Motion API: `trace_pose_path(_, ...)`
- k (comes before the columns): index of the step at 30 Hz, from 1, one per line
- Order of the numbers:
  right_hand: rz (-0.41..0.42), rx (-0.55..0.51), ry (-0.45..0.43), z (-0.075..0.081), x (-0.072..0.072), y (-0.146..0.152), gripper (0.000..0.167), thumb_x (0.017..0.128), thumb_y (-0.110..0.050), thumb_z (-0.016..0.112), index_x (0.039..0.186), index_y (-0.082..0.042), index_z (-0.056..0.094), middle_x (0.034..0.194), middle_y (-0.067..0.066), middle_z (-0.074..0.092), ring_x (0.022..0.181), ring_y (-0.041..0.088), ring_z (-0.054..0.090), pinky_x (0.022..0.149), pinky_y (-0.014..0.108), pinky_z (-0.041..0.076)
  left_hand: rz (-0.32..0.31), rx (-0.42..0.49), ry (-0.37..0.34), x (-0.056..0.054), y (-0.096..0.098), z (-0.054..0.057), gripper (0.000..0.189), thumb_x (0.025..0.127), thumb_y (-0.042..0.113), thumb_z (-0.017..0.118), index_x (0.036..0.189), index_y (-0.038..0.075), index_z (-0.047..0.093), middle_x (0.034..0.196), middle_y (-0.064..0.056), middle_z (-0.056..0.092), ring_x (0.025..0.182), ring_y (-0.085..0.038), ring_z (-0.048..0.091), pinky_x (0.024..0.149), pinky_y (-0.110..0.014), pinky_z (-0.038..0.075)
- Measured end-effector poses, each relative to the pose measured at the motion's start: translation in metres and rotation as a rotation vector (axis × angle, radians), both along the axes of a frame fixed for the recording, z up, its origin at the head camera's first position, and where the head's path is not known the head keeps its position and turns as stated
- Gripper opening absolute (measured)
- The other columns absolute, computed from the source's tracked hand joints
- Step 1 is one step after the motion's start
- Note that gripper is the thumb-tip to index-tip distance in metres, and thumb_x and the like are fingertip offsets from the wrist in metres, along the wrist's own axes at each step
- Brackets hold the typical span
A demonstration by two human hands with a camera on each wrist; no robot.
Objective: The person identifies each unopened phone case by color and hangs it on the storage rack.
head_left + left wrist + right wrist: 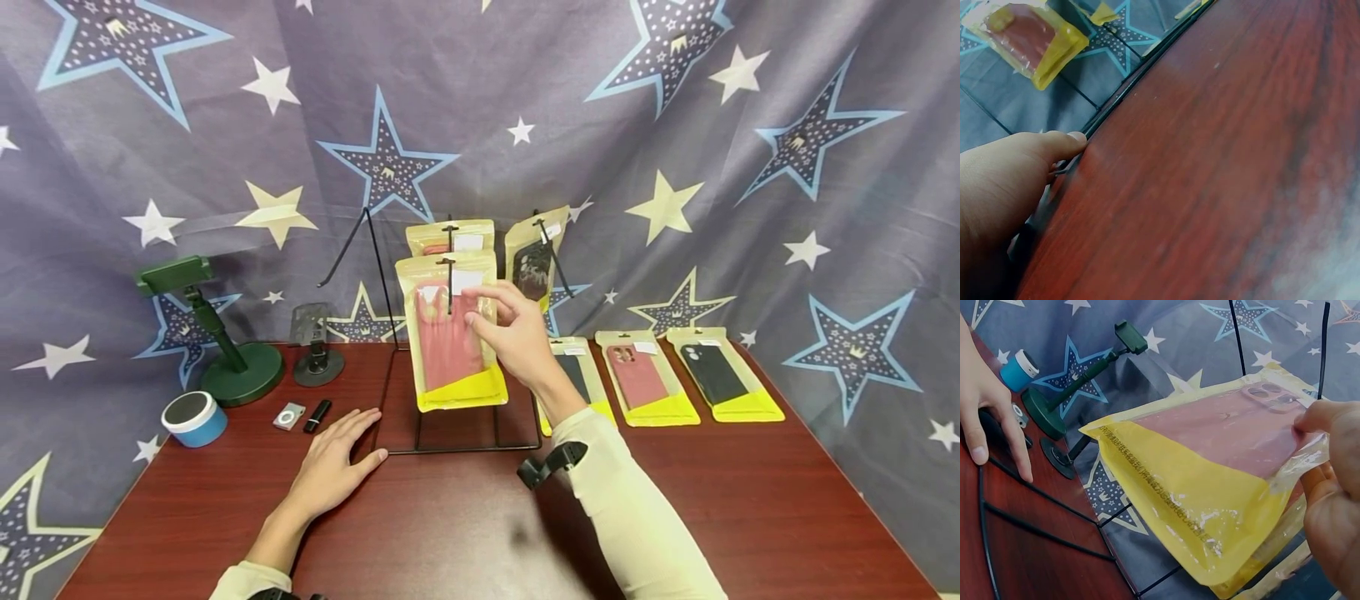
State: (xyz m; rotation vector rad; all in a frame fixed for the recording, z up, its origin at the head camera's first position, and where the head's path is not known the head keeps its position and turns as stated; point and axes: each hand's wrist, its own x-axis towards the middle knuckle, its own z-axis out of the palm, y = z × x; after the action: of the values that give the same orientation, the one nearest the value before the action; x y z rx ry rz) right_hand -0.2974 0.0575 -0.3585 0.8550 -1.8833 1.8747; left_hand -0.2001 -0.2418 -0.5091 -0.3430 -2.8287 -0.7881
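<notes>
Held packet (450,346) partly behind fingers (495,292)

Glossy plastic pouch (1194,487), wood-grained table (450,525)

The clear packet (463,395) has a yellow bottom and a pink phone case (450,354) inside. It is on a hook (450,290) of the black wire rack (465,451), tipped a little.

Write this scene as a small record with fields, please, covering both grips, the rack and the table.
Right grip: pinches the edge of a packet holding a pink phone case
Left grip: on the table, thumb at the wire rack's front left corner
Rack: carries that packet and two more packets
Table, right side: three packets lying flat, leftmost partly hidden
Table, left side: green stand, small dark stand, blue cylinder, silver gadget, black stick
</notes>
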Motion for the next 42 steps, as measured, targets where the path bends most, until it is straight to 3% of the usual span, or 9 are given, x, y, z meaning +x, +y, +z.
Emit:
trace_pose_path(4,0.002,-0.026,-0.020,0.001,-0.009,-0.003,0.032,0.089,0.008,0.073,0.120,0.002,0.074,0.116,0.020,0.066,0.108,0.014,0.067,0.080,0.015,0.051,-0.002,-0.002,0.003,0.000,0.001,0.000,0.064,0.096,0.039,0.072,0.152,0.012,0.053,0.157,-0.012,0.052,0.150,-0.040,0.039,0.112,-0.068,0.031)
trace_pose_path(11,-0.032,-0.030,-0.077,0.003,-0.024,-0.006,0.032,0.090,0.006,0.072,0.121,0.000,0.074,0.119,0.015,0.066,0.102,0.009,0.067,0.064,0.014,0.046,-0.001,-0.001,0.007,-0.001,0.001,0.000,0.064,0.096,0.039,0.073,0.151,0.012,0.053,0.156,-0.012,0.053,0.150,-0.039,0.040,0.112,-0.068,0.031)
trace_pose_path(20,-0.056,-0.073,-0.126,0.006,-0.041,-0.013,0.032,0.091,0.009,0.068,0.122,0.004,0.072,0.124,0.019,0.065,0.114,0.023,0.070,0.075,0.016,0.055,-0.007,0.001,0.013,-0.001,0.002,-0.003,0.064,0.096,0.039,0.073,0.151,0.012,0.054,0.156,-0.012,0.053,0.149,-0.040,0.040,0.112,-0.068,0.031)
trace_pose_path(27,-0.101,-0.041,-0.185,0.008,-0.045,-0.017,0.033,0.092,0.009,0.067,0.125,0.005,0.070,0.130,0.022,0.064,0.104,0.018,0.067,0.071,0.015,0.052,0.000,0.003,0.014,0.000,0.001,-0.002,0.064,0.096,0.038,0.073,0.151,0.012,0.054,0.156,-0.012,0.053,0.149,-0.040,0.040,0.112,-0.068,0.031)
trace_pose_path(32,-0.127,-0.038,-0.170,0.003,-0.045,-0.017,0.032,0.092,0.006,0.069,0.124,0.002,0.072,0.129,0.021,0.068,0.108,0.013,0.065,0.077,0.014,0.051,0.002,-0.003,0.007,0.001,0.000,-0.001,0.064,0.096,0.039,0.072,0.152,0.012,0.053,0.157,-0.012,0.053,0.149,-0.039,0.040,0.112,-0.068,0.031)
trace_pose_path(35,-0.102,-0.063,-0.157,-0.001,-0.044,-0.014,0.031,0.092,0.005,0.070,0.122,0.001,0.073,0.127,0.019,0.069,0.101,0.008,0.068,0.077,0.016,0.052,0.001,-0.002,0.005,0.001,-0.001,-0.001,0.064,0.096,0.040,0.072,0.152,0.013,0.053,0.157,-0.012,0.052,0.150,-0.039,0.040,0.112,-0.068,0.031)
trace_pose_path(37,-0.091,-0.069,-0.147,-0.005,-0.044,-0.012,0.030,0.092,0.005,0.070,0.121,-0.001,0.074,0.123,0.014,0.071,0.085,0.005,0.067,0.070,0.016,0.050,0.000,-0.002,0.006,0.000,-0.001,-0.002,0.064,0.096,0.040,0.072,0.152,0.013,0.053,0.157,-0.012,0.052,0.150,-0.039,0.040,0.112,-0.068,0.031)
trace_pose_path(40,-0.093,-0.058,-0.135,-0.013,-0.044,-0.006,0.028,0.093,0.002,0.070,0.120,-0.004,0.075,0.107,0.007,0.070,0.064,0.000,0.050,0.061,0.017,0.042,-0.001,-0.003,0.009,0.000,-0.001,-0.002,0.064,0.096,0.040,0.072,0.152,0.013,0.053,0.157,-0.011,0.052,0.150,-0.039,0.040,0.112,-0.069,0.031)
trace_pose_path(42,-0.095,-0.042,-0.146,-0.019,-0.042,-0.001,0.027,0.094,0.000,0.071,0.120,-0.005,0.076,0.105,0.003,0.070,0.063,0.002,0.045,0.059,0.019,0.038,-0.002,-0.004,0.010,-0.001,-0.001,-0.003,0.064,0.096,0.039,0.072,0.152,0.013,0.053,0.157,-0.011,0.052,0.150,-0.039,0.040,0.112,-0.069,0.031)
